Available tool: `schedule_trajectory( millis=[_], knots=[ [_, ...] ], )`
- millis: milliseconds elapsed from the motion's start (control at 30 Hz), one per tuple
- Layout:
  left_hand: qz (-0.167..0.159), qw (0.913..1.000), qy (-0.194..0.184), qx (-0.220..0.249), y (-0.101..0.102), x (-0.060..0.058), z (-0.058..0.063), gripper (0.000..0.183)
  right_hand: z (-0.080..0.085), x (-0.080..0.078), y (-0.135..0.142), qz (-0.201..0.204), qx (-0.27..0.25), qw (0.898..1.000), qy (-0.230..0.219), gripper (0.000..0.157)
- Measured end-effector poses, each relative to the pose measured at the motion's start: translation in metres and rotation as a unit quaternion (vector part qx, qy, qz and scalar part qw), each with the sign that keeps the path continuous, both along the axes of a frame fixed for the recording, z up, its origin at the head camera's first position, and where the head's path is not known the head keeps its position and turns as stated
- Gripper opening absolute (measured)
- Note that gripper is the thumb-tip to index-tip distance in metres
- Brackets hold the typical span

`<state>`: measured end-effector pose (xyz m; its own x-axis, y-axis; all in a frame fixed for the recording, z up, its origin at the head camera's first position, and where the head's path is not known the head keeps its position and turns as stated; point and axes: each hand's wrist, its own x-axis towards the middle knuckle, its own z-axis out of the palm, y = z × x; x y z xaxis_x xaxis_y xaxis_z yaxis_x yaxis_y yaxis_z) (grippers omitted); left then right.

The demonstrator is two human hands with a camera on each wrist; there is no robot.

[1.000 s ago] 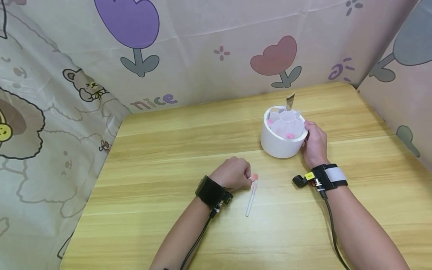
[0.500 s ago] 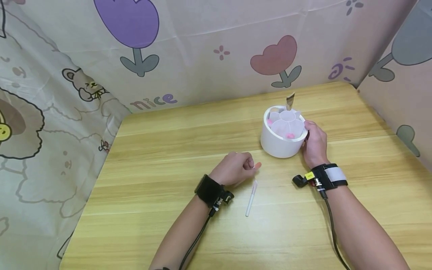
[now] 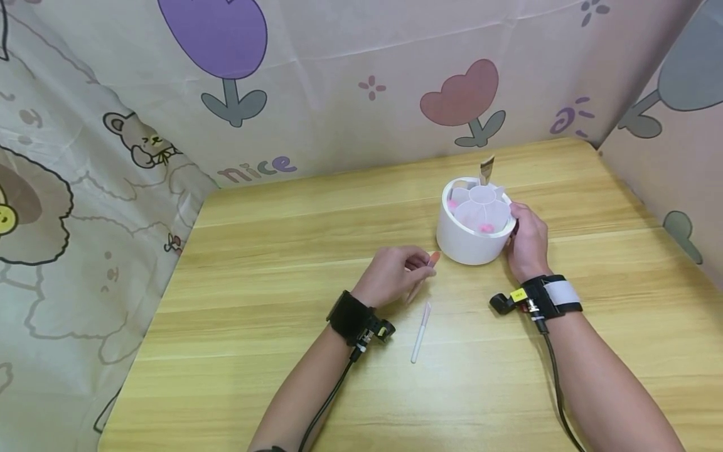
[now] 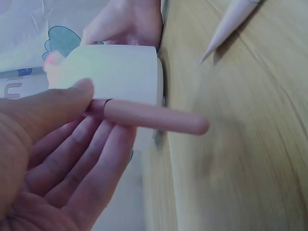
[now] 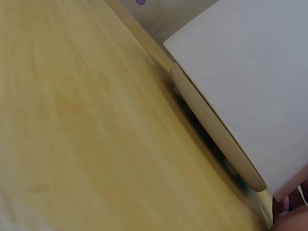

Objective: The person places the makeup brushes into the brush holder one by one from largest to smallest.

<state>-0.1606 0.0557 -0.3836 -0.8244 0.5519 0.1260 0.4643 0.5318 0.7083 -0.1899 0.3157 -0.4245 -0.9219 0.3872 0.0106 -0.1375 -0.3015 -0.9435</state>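
Note:
My left hand (image 3: 395, 273) pinches a slim makeup brush (image 4: 159, 118) between thumb and fingers, just left of a white round organizer (image 3: 471, 246). The brush has a pink handle and an orange-pink tip, raised above the table. My right hand (image 3: 526, 242) grips the organizer's right side; most of its fingers are hidden. Petal-shaped compartments fill the organizer's top, with pink bits inside and a brown-tipped brush (image 3: 486, 169) standing up at the back. Below my left hand, a thin white stick with a tapered pinkish end (image 3: 420, 333) lies on the table.
The wood-grain table (image 3: 271, 251) reaches a patterned cloth (image 3: 316, 94) at the back, with more cloth at left and right. Black wrist straps (image 3: 350, 317) with cameras and cables run along both forearms.
My left hand has lifted the makeup brush off the table and moved it away from me towards the organizer, turning so the thumb side shows. My right hand and the organizer stay put.

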Motion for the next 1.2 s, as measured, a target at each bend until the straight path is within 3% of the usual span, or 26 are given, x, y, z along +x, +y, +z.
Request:
schedule_trajectory(
  millis=[433, 667, 833, 1200],
  knots=[
    [0.008, 0.9932, 0.025, 0.114, 0.006, -0.001, 0.004, 0.018, 0.0, 0.001, 0.001, -0.005, 0.003, 1.0, 0.001, 0.026],
    [0.035, 0.9838, 0.002, 0.176, 0.01, 0.001, 0.007, 0.02, 0.0, -0.001, 0.0, -0.001, 0.001, 1.0, -0.001, 0.027],
    [0.053, 0.9796, 0.003, 0.194, 0.012, 0.002, 0.01, 0.02, 0.0, -0.002, 0.0, 0.005, 0.005, 1.0, -0.001, 0.028],
    [0.056, 0.9738, 0.021, 0.22, 0.015, 0.002, 0.012, 0.023, -0.001, -0.001, 0.0, 0.007, 0.009, 1.0, 0.002, 0.028]
  ],
)
